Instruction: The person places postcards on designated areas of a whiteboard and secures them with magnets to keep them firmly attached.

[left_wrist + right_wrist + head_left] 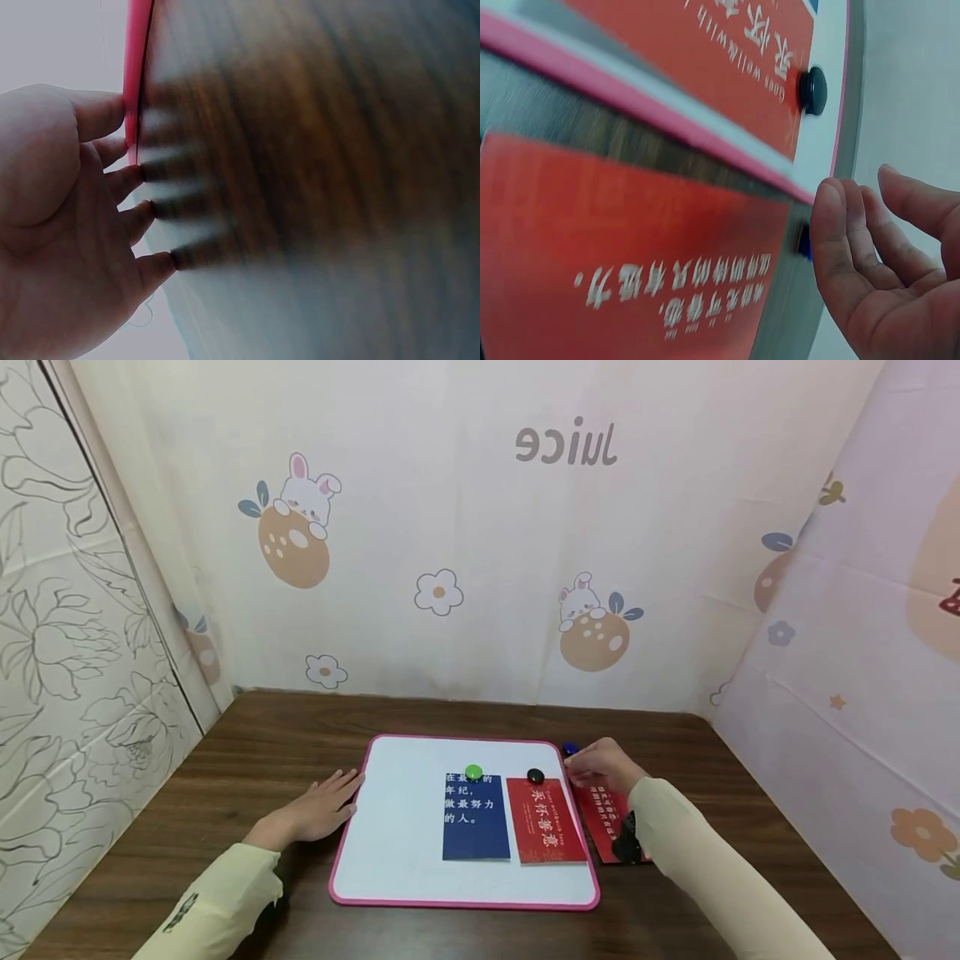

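Note:
A whiteboard [397, 827] with a pink frame lies flat on the table. Fingers spread, my left hand [318, 810] rests at its left edge; the left wrist view shows the fingertips down on the wood beside the pink frame. On the board are a blue card [476, 839] under a green round magnet [474, 772] and a red card [551, 831] under a black round magnet [814, 91]. My right hand [885, 270] hovers by the board's right edge, thumb apart from its bent fingers, nothing between them. Close to those fingers sits a blue round magnet [571, 749].
Right of the board, a second red card [630, 247] with white writing lies on the brown wooden table [300, 727], partly covered by my right arm in the head view. A printed curtain [480, 510] stands behind the table.

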A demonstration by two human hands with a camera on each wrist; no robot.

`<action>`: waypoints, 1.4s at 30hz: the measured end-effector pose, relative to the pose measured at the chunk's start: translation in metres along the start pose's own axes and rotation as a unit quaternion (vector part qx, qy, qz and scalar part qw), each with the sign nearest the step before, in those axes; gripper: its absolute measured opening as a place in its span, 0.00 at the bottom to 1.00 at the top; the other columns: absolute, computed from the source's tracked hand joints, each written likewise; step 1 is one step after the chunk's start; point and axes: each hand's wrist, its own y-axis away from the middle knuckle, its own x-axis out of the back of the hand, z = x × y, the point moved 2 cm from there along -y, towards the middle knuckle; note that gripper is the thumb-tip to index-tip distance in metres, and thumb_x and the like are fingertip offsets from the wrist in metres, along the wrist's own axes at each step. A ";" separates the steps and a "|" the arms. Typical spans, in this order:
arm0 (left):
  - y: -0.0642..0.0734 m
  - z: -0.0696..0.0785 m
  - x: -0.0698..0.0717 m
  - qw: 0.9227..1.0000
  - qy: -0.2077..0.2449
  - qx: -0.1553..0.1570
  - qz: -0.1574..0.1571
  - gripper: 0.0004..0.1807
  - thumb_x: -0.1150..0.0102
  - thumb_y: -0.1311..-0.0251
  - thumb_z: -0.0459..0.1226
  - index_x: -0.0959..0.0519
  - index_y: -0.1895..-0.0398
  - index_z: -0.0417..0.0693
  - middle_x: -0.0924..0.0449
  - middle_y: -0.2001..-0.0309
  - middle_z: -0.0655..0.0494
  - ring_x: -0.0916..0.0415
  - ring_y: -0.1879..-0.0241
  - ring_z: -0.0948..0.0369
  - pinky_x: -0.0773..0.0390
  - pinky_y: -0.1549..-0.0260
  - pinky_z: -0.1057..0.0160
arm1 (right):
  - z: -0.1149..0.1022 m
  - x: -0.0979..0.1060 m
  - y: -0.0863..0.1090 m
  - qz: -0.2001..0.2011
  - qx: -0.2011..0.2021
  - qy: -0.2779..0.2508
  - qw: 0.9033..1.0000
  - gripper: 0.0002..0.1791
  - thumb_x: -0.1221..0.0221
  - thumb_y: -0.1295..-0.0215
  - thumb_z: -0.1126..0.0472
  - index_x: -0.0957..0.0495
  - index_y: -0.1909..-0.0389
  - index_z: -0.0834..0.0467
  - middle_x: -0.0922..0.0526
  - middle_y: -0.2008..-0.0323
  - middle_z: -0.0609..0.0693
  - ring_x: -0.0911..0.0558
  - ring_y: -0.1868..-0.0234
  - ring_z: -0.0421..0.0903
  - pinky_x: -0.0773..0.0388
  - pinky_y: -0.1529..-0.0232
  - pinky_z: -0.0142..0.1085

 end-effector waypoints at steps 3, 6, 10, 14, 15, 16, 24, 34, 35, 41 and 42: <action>0.001 0.001 0.000 1.000 0.003 0.000 0.001 0.30 0.54 0.29 0.39 0.45 0.29 0.35 0.49 0.30 0.32 0.57 0.30 0.35 0.58 0.39 0.32 | 0.006 0.008 0.001 -0.006 -0.004 0.001 1.000 0.17 0.41 0.34 0.64 0.23 0.52 0.76 0.17 0.67 0.62 0.17 0.69 0.51 0.20 0.58 0.43; 0.001 0.001 0.001 1.000 0.006 -0.004 0.003 0.30 0.54 0.29 0.39 0.44 0.29 0.35 0.49 0.30 0.32 0.57 0.31 0.35 0.58 0.39 0.31 | 0.012 0.017 0.003 -0.011 -0.009 0.005 1.000 0.19 0.42 0.34 0.64 0.25 0.51 0.76 0.17 0.67 0.60 0.18 0.68 0.51 0.20 0.58 0.43; 0.001 0.002 0.002 1.000 0.004 -0.009 0.003 0.30 0.55 0.29 0.39 0.44 0.29 0.34 0.49 0.30 0.31 0.57 0.31 0.35 0.57 0.39 0.31 | 0.020 0.029 0.005 -0.008 -0.016 0.009 1.000 0.21 0.41 0.34 0.63 0.26 0.49 0.77 0.17 0.64 0.62 0.17 0.65 0.53 0.20 0.56 0.43; 0.001 0.002 0.003 1.000 0.004 -0.009 0.002 0.30 0.55 0.29 0.39 0.44 0.29 0.35 0.49 0.30 0.31 0.57 0.31 0.35 0.57 0.39 0.31 | 0.028 0.043 0.005 -0.007 -0.018 0.012 1.000 0.20 0.42 0.34 0.63 0.26 0.50 0.77 0.17 0.65 0.61 0.18 0.66 0.52 0.19 0.58 0.42; 0.001 0.002 0.003 1.000 0.004 -0.008 0.002 0.30 0.55 0.29 0.39 0.44 0.29 0.35 0.49 0.30 0.31 0.57 0.31 0.35 0.57 0.39 0.31 | 0.030 0.046 0.005 -0.007 -0.018 0.014 1.000 0.20 0.42 0.34 0.63 0.26 0.50 0.77 0.17 0.66 0.60 0.18 0.66 0.52 0.19 0.58 0.42; 0.001 0.002 0.004 1.000 0.005 -0.008 0.002 0.30 0.54 0.29 0.39 0.45 0.29 0.35 0.49 0.30 0.31 0.57 0.31 0.35 0.57 0.39 0.31 | 0.031 0.049 0.006 -0.007 -0.017 0.016 1.000 0.20 0.42 0.33 0.64 0.26 0.50 0.78 0.17 0.67 0.60 0.18 0.66 0.52 0.19 0.58 0.42; 0.000 0.002 0.003 1.000 0.004 -0.007 0.000 0.30 0.54 0.29 0.40 0.44 0.29 0.35 0.49 0.30 0.32 0.57 0.31 0.35 0.57 0.39 0.32 | 0.042 0.068 0.011 -0.005 -0.024 0.015 1.000 0.20 0.43 0.33 0.65 0.27 0.50 0.79 0.17 0.67 0.59 0.17 0.67 0.52 0.20 0.57 0.44; 0.002 0.003 0.003 1.000 0.008 -0.011 0.000 0.30 0.55 0.29 0.39 0.44 0.29 0.33 0.49 0.30 0.31 0.57 0.31 0.34 0.58 0.39 0.31 | 0.054 0.081 0.015 -0.006 -0.040 0.015 0.999 0.17 0.43 0.34 0.66 0.26 0.54 0.79 0.18 0.67 0.60 0.17 0.67 0.52 0.19 0.58 0.44; 0.002 0.003 0.003 1.000 0.008 -0.011 0.001 0.29 0.55 0.29 0.39 0.44 0.29 0.33 0.49 0.30 0.31 0.57 0.31 0.34 0.58 0.39 0.31 | 0.055 0.082 0.016 -0.005 -0.043 0.013 0.999 0.17 0.44 0.34 0.66 0.27 0.54 0.79 0.18 0.67 0.60 0.18 0.67 0.52 0.19 0.58 0.44; 0.002 0.003 0.004 1.000 0.010 -0.009 0.003 0.30 0.54 0.29 0.39 0.44 0.29 0.34 0.49 0.30 0.31 0.57 0.31 0.34 0.57 0.39 0.31 | 0.062 0.085 0.015 -0.002 -0.061 0.009 0.998 0.15 0.44 0.34 0.68 0.26 0.55 0.79 0.19 0.69 0.60 0.18 0.69 0.51 0.19 0.60 0.43; 0.002 0.003 0.004 1.000 0.009 -0.009 0.002 0.30 0.54 0.29 0.39 0.44 0.29 0.34 0.49 0.30 0.31 0.57 0.31 0.34 0.57 0.39 0.31 | 0.063 0.085 0.015 -0.002 -0.064 0.009 0.998 0.15 0.44 0.34 0.68 0.26 0.56 0.79 0.19 0.69 0.60 0.18 0.69 0.50 0.19 0.60 0.43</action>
